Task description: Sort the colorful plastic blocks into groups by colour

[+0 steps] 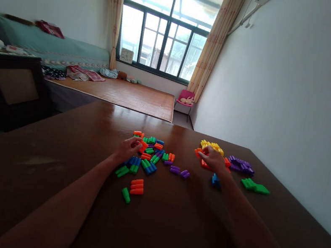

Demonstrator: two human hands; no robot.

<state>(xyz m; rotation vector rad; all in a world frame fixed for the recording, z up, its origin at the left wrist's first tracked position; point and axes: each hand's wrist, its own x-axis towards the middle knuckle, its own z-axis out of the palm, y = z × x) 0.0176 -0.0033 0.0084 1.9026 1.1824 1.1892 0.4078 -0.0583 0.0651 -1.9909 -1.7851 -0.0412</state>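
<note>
My left hand [128, 150] is closed on an orange plastic block [142, 147] at the left edge of a mixed pile of green, blue, purple and orange blocks. My right hand [212, 159] pinches another orange block [198, 152] over a group of orange blocks [205, 164], which the hand partly covers. Behind that group lie yellow blocks [212, 146]. Purple blocks [241, 165] are gathered to its right. Blue blocks [216, 180] sit under my right wrist, partly hidden by the forearm. Green blocks [255, 186] lie farther right.
Loose purple blocks [175, 170] lie between the two groups. Nearer to me are joined orange blocks [137, 186] and a single green block [126, 195]. All rest on a dark brown table [166, 227]. Beyond it stand a bed [138, 95] and a pink chair [186, 95].
</note>
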